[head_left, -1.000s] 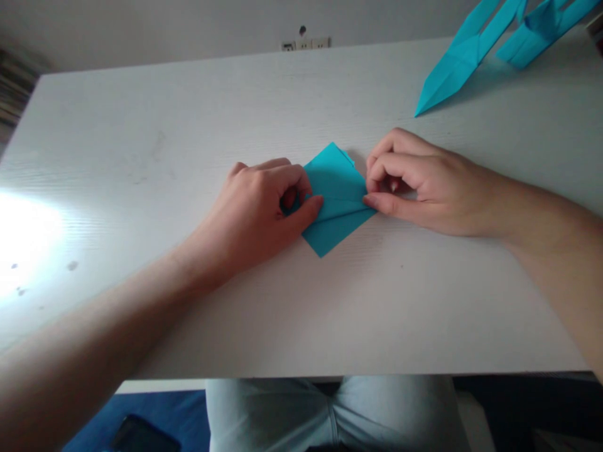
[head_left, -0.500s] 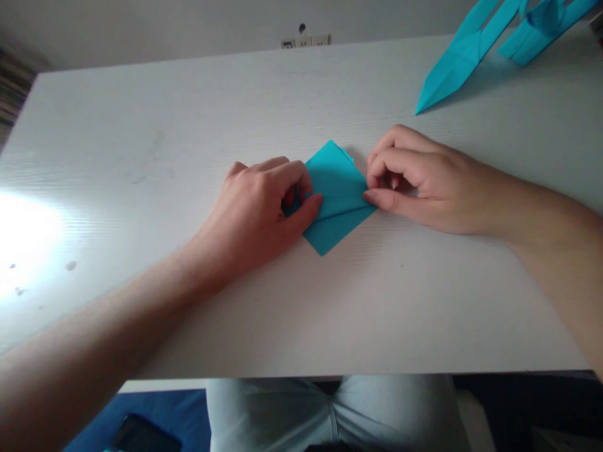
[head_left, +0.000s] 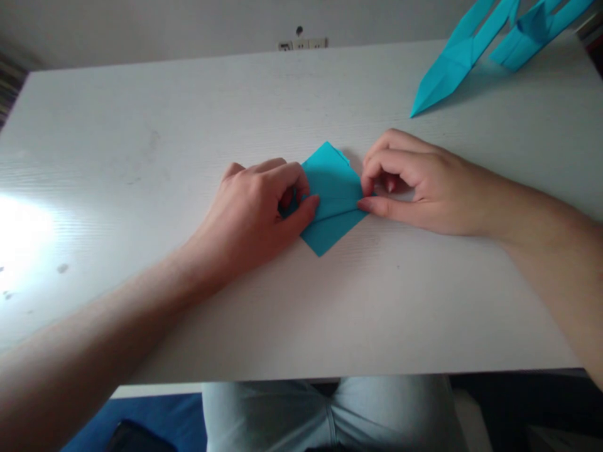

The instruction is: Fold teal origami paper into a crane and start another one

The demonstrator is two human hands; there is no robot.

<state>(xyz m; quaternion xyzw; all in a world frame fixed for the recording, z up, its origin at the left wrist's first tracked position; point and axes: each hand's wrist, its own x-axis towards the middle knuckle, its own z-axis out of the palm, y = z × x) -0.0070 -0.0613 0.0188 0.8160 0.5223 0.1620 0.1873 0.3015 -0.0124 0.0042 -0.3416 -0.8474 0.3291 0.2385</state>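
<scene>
- The left hand [head_left: 252,210] is curled narrow and holds the left side of the blue folded paper [head_left: 334,216], with the thumb lying on top.
- The right hand [head_left: 426,185] is also narrow and pinches the right corner of this paper.
- The paper lies like a diamond near the middle of the white table [head_left: 141,113].
- Another blue folded paper [head_left: 452,69] lies at the far right edge, well apart from the hands.
</scene>
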